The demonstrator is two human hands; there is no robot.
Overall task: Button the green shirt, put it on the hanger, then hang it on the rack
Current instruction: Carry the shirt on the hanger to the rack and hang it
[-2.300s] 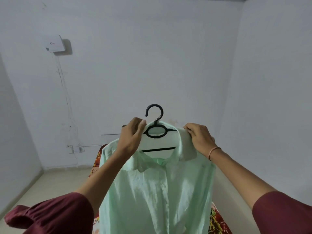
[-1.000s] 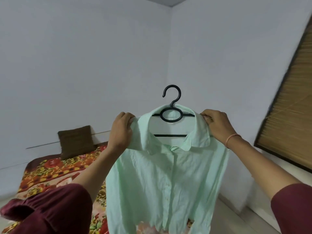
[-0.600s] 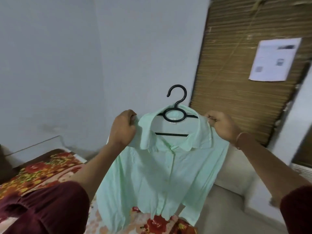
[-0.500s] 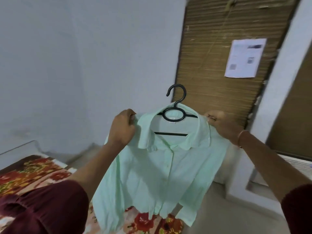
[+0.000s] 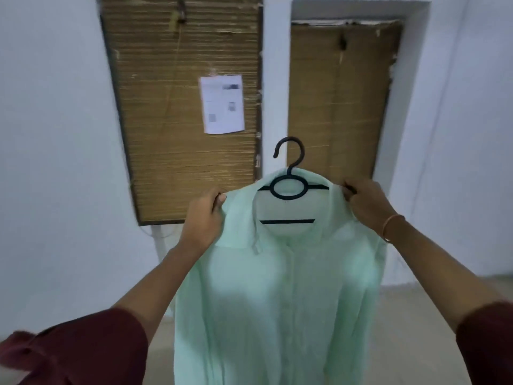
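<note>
The pale green shirt [image 5: 280, 295] hangs buttoned on a black plastic hanger [image 5: 289, 187], held up in front of me at chest height. The hanger's hook points up and curls to the left, free of anything. My left hand [image 5: 204, 220] grips the shirt's left shoulder over the hanger arm. My right hand [image 5: 365, 205] pinches the right shoulder the same way. The hanger's arms are hidden under the fabric. No rack is in view.
Straight ahead are two openings covered with brown cardboard, the left one [image 5: 183, 107] bearing a white paper sheet [image 5: 222, 107], the right one [image 5: 341, 101] set in a recess. White walls stand on both sides. Bare beige floor [image 5: 410, 323] lies below.
I have turned to the right with the shirt held up: the bed and corner have left the view and the cardboard-covered openings now face me. Both hands keep their grip.
</note>
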